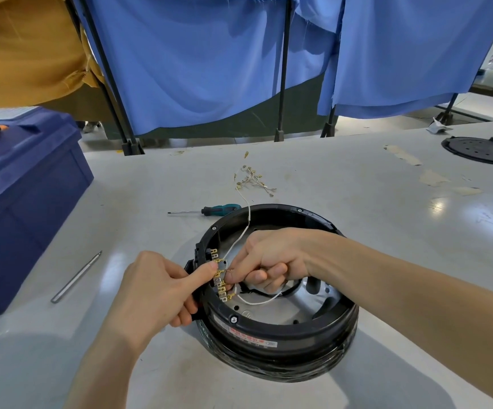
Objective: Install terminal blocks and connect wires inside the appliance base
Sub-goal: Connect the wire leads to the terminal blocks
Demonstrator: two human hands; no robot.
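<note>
A round black appliance base (283, 335) lies open side up on the grey table. On its left inner wall sits a terminal block (220, 283) with a row of brass tabs. My left hand (156, 290) grips the base's left rim, thumb pressed beside the tabs. My right hand (268, 258) reaches into the base and pinches a white wire (239, 240) at its brass terminal, right against the block. The wire runs up over the far rim. Another white wire (257, 302) loops across the metal floor.
Several loose wires with brass terminals (252, 180) lie beyond the base, with a green-handled screwdriver (209, 210) beside them. A metal rod (75, 277) lies to the left, near a blue plastic bin (21, 196). A black round cover (481, 149) sits at the far right.
</note>
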